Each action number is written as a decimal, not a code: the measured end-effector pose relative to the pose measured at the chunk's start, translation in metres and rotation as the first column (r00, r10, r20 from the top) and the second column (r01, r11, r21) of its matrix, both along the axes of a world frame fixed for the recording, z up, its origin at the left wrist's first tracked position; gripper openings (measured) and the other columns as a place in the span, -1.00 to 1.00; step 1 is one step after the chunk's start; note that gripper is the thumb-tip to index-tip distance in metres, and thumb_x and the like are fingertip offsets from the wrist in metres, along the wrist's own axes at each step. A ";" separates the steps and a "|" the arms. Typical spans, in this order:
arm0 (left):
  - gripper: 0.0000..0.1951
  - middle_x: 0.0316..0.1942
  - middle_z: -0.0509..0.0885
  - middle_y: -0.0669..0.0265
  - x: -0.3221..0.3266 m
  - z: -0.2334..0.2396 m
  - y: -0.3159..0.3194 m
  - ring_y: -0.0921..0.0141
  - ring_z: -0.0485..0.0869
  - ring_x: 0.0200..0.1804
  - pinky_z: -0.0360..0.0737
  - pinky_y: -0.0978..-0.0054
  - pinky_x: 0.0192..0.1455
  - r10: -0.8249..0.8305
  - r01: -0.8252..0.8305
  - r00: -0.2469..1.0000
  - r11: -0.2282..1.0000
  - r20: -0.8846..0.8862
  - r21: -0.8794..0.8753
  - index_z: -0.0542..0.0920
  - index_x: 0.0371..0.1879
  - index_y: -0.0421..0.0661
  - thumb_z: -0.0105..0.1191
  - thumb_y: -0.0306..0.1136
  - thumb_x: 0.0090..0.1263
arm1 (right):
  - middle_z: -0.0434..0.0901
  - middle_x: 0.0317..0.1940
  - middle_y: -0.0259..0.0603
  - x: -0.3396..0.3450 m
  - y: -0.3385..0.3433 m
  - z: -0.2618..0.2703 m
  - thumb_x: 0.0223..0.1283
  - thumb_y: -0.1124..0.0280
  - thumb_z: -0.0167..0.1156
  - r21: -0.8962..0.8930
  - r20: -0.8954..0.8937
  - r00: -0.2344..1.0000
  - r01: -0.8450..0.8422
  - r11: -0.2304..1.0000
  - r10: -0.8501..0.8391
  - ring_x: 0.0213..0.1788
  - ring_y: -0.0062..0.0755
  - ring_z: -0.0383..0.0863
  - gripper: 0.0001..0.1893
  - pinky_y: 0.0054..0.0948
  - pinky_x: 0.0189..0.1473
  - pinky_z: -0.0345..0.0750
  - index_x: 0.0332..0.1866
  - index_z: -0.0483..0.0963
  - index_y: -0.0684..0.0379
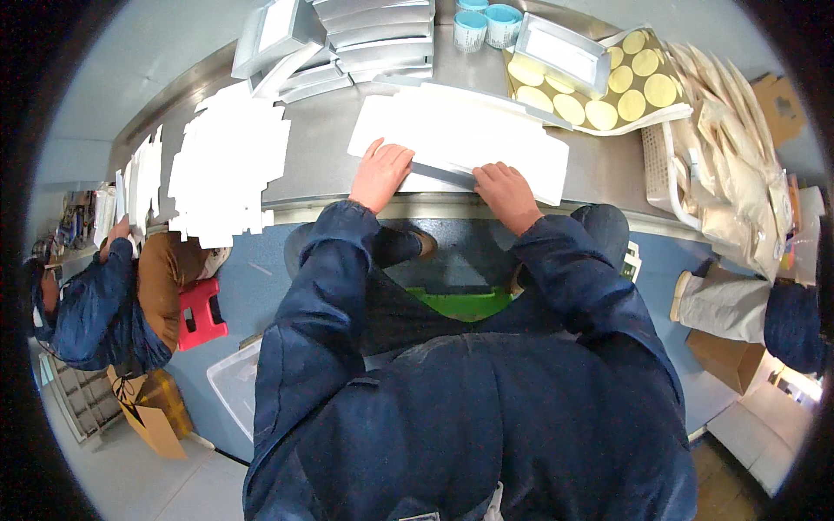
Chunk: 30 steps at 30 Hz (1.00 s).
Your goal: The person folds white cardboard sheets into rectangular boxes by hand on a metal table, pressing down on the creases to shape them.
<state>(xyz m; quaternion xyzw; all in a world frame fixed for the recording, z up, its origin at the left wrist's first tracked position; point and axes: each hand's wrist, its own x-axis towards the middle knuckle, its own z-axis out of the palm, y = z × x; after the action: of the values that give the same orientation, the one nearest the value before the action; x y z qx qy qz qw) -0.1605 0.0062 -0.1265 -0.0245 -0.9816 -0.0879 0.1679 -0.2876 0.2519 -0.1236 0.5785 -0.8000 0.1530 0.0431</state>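
In front of me, a flat white cardboard box blank (456, 130) with grey outer faces lies on the metal worktop (319, 150). My left hand (384, 170) grips the left part of its near edge, fingers on top. My right hand (507, 194) holds the same edge farther right. Between the two hands a grey strip (444, 175) of the near flap shows, folded up. The far edge also shows a raised grey flap (485, 101). My thumbs are mostly hidden.
Flat white blanks (228, 156) lie to the left; folded grey boxes (381, 39) are stacked behind. Three blue-lidded tubs (470, 31), an open box (561, 55) on gold round-sticker sheets (631, 104), and a basket (661, 169) of packets stand rightward. Co-workers (98, 312) are at both sides.
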 end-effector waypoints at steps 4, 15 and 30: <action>-0.77 -0.20 0.62 0.36 -0.001 0.002 -0.007 0.35 0.59 -0.03 0.32 0.17 0.34 -0.067 0.066 0.998 0.997 -0.020 -0.044 0.54 -0.14 -0.03 0.13 -0.35 0.22 | 0.48 -0.21 -0.22 0.001 -0.002 -0.005 0.09 0.41 0.18 0.018 -0.028 1.000 0.002 1.000 -0.001 -0.07 -0.25 0.50 -0.68 -0.32 -0.02 0.47 -0.03 0.44 0.21; -0.76 -0.19 0.67 0.28 -0.008 0.010 0.002 0.25 0.62 -0.05 0.53 0.27 0.07 -0.165 0.149 0.972 0.983 0.168 0.104 0.60 -0.09 -0.06 0.14 -0.33 0.27 | 0.50 -0.23 -0.19 0.006 -0.004 -0.002 0.10 0.47 0.06 0.106 0.011 1.000 0.006 0.994 -0.008 -0.06 -0.24 0.52 -0.78 -0.31 -0.02 0.50 -0.13 0.46 0.22; -0.80 -0.33 0.65 0.21 -0.005 0.014 0.006 0.22 0.63 -0.17 0.56 0.27 -0.11 -0.202 0.193 0.970 0.978 0.131 0.082 0.58 -0.20 -0.13 0.04 -0.39 0.22 | 0.54 -0.28 -0.22 0.013 -0.016 -0.006 0.06 0.43 0.08 0.000 -0.082 0.997 -0.001 1.000 0.001 -0.13 -0.29 0.54 -0.82 -0.34 -0.07 0.51 -0.20 0.44 0.19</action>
<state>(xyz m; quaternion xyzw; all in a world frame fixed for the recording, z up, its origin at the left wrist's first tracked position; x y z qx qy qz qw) -0.1657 0.0124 -0.1123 -0.1100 -0.9800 -0.1393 0.0902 -0.2745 0.2363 -0.1295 0.5846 -0.7974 0.1291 0.0759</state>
